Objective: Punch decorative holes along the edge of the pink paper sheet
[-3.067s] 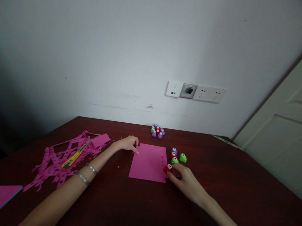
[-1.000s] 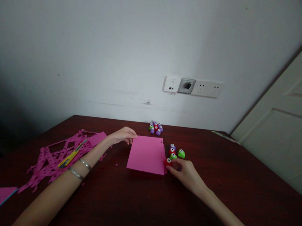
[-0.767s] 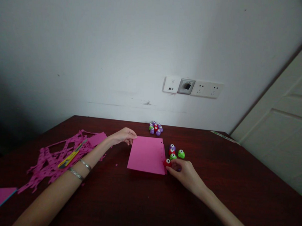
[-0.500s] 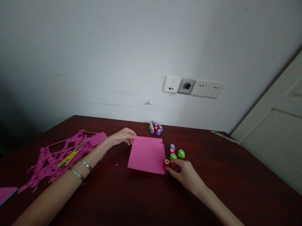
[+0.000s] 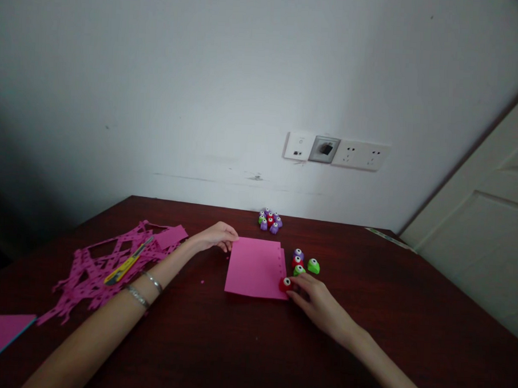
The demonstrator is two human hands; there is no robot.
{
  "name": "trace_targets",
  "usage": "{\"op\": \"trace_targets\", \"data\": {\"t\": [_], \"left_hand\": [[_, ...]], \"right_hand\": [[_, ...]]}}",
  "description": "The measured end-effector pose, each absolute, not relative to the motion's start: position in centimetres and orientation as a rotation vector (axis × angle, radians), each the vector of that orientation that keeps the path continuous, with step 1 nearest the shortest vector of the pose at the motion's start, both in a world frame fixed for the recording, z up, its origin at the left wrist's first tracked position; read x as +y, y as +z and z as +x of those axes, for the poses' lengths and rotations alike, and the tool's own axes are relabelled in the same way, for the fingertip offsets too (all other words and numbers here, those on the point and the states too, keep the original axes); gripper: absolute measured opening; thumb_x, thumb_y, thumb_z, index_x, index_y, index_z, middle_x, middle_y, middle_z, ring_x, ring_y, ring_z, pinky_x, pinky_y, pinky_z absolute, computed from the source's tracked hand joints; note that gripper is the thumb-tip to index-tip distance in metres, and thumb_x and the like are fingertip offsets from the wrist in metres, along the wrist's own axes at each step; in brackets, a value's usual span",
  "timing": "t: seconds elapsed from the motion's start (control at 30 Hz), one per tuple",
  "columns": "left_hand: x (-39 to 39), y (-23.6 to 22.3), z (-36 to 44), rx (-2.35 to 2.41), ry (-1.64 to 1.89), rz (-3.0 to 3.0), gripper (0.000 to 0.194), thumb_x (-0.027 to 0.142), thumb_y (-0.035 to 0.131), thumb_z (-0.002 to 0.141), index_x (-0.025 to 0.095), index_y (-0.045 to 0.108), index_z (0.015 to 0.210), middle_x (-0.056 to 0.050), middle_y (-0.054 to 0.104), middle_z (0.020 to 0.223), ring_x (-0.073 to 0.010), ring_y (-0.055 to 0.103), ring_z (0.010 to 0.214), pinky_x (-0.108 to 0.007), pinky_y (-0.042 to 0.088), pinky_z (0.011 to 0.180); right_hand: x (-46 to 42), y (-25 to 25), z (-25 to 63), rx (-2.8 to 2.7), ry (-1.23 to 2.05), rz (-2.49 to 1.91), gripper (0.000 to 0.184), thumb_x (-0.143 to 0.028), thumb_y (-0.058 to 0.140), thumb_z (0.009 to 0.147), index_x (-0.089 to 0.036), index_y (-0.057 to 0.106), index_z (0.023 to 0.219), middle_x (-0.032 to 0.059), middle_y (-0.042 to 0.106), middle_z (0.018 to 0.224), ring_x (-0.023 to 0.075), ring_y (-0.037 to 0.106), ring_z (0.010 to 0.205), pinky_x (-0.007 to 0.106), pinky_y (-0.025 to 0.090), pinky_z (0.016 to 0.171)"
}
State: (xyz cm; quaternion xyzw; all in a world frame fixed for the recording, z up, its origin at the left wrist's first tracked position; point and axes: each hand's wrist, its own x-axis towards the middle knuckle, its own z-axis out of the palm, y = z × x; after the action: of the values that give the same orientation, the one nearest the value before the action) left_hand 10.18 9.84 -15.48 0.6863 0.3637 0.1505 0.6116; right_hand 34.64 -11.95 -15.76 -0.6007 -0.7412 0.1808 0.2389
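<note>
My left hand (image 5: 217, 237) pinches the upper left corner of a pink sheet of paper (image 5: 253, 267). Between the thumb and fingers of my right hand (image 5: 317, 296) is a small red craft punch (image 5: 285, 284) with a white round top. It sits at the sheet's lower right edge; whether paper is inside its slot cannot be made out. Small marks or holes run down the right side of the sheet, where a second pink layer shows. Just beyond my right hand stand a purple punch (image 5: 298, 254), another red punch (image 5: 298, 262) and two green punches (image 5: 313, 266).
Several more punches (image 5: 270, 221) cluster near the wall. Left lies a heap of pink paper scraps (image 5: 88, 272) with a yellow utility knife (image 5: 124, 269) on top. A pink stack (image 5: 1, 334) is at the left edge, a ruler-like strip (image 5: 390, 238) at the far right.
The view has shifted slightly, so everything sits a little further right. The red punch has moved a little inward over the sheet's lower right edge. My left hand still pinches the corner.
</note>
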Motion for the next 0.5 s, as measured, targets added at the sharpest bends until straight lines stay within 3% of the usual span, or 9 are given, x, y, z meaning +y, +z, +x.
{"op": "trace_targets", "data": {"t": [0.4,0.5], "left_hand": [[9.1,-16.2,10.7,0.883,0.283,1.712,0.026,0.035,0.063,0.069,0.012,0.058,0.081,-0.002,0.059,0.057,-0.0133,0.057,0.052,-0.028,0.047,0.053],[8.5,-15.6,10.9,1.060,0.377,2.078,0.026,0.033,0.062,0.070,0.013,0.057,0.086,-0.005,0.060,0.065,-0.0185,0.059,0.066,-0.032,0.046,0.063]], "right_hand": [[-12.2,-16.4,34.4,-2.058,0.511,-1.654,0.028,-0.028,0.047,0.085,-0.019,0.059,0.109,0.0088,0.057,0.103,0.0200,0.054,0.092,0.033,0.043,0.085],[-12.2,-16.4,34.6,-2.061,0.533,-1.661,0.031,-0.028,0.048,0.085,-0.019,0.057,0.113,0.0091,0.057,0.105,0.0202,0.054,0.093,0.034,0.043,0.085]]}}
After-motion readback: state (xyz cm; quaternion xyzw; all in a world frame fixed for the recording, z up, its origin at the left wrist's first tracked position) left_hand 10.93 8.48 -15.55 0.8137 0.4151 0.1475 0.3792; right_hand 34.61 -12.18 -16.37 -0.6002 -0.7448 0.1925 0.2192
